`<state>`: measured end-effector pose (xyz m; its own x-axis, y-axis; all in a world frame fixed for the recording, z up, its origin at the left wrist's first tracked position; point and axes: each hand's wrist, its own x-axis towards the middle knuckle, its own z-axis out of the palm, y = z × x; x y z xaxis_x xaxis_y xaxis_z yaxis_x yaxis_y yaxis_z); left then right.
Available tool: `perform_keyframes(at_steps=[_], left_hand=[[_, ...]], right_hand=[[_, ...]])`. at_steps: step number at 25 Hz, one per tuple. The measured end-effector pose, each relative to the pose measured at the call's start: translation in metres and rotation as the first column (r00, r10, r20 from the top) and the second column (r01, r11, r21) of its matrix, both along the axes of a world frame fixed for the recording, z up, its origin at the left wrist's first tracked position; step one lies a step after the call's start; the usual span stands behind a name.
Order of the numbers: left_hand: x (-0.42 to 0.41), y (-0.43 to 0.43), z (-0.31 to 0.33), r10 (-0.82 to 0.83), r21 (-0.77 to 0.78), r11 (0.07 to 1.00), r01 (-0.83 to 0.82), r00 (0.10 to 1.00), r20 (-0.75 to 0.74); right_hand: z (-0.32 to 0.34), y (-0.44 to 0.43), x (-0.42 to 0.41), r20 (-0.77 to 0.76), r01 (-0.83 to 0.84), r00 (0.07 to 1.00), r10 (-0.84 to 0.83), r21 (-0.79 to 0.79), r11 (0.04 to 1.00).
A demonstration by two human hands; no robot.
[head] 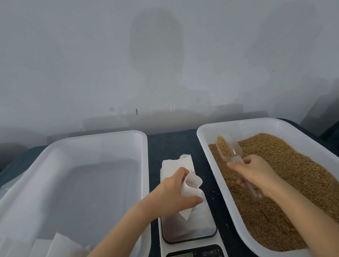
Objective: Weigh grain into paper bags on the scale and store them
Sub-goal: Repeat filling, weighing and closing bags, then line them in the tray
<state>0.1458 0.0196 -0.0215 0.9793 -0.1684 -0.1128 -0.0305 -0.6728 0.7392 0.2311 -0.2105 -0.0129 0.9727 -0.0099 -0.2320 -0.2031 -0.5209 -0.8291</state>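
Scale (191, 225) sits in a narrow table (172, 142) strip. Left tray (146, 172) wall just beside at 9 o'clock, right tray (202, 146) wall near at 3. Bag stack (174, 165) blocks the strip at 12; bare table beyond it. Left hand (173, 192) gripping a paper bag (192, 185) covers the platform's far half; near half free. Left tray floor open, folded bags (52, 255) at 7. Right hand (253, 172) holding scoop (230, 149) over grain (293, 178) at 2.

Scale (187, 228) sits centre front between two trays, left tray (95, 136) and right tray (236, 123). Bag stack (172, 165) lies just behind scale; grain (283, 179) fills right tray, folded bags (52, 255) lie in left tray's near corner.
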Motion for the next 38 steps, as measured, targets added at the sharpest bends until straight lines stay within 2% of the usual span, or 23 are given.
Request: perform_keyframes(at_steps=[3, 8, 12, 18, 28, 34, 38], left_hand=[[0.0, 0.001, -0.001, -0.003, -0.002, 1.0, 0.003, 1.0, 0.006], [0.002, 0.002, -0.003, 0.001, -0.023, 1.0, -0.001, 1.0, 0.01], [0.004, 0.002, -0.004, 0.013, -0.037, 0.999, -0.011, 0.998, 0.063], [0.005, 0.002, -0.005, 0.007, -0.05, 0.999, -0.004, 0.998, 0.058], [0.004, 0.001, 0.002, -0.018, -0.066, 0.998, 0.022, 0.998, 0.054], [0.003, 0.001, 0.0, -0.056, -0.066, 0.996, 0.058, 0.998, 0.027], [0.004, 0.001, -0.002, -0.099, -0.054, 0.994, 0.1, 0.995, 0.024]], right_hand=[[0.003, -0.008, -0.004, 0.167, -0.039, 0.982, 0.083, -0.254, 0.966], [0.022, -0.031, -0.011, 0.177, -0.133, 0.95, 0.258, -0.516, 0.846], [0.045, -0.047, -0.027, 0.197, -0.229, 0.896, 0.398, -0.564, 0.794], [0.077, -0.049, -0.052, 0.267, -0.34, 0.799, 0.539, -0.54, 0.77], [0.082, -0.034, -0.052, 0.233, -0.247, 0.709, 0.666, -0.802, 0.544], [0.088, -0.027, -0.049, 0.226, -0.259, 0.69, 0.687, -0.809, 0.527], [0.089, -0.022, -0.047, 0.191, -0.268, 0.677, 0.711, -0.835, 0.48]])
